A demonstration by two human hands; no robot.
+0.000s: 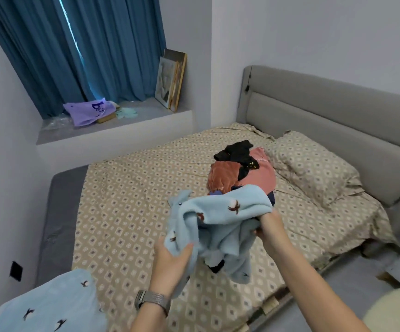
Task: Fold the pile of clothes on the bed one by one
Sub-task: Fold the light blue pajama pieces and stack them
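Observation:
A crumpled light-blue garment (220, 219) with small brown bird marks hangs in the air above the bed (127, 212). My left hand (172, 259) grips its lower left part, thumb over the cloth. My right hand (269, 227) grips its right edge. Behind it lies the pile of clothes (242, 168): rust, pink and black pieces. A second light-blue piece with the same bird marks (50, 305) lies at the bed's near left corner.
A pillow (314, 171) rests against the grey headboard (337, 109) on the right. A window ledge (122, 125) at the back left carries a purple bag and leaning picture frames, with blue curtains above. Grey floor lies right of the bed.

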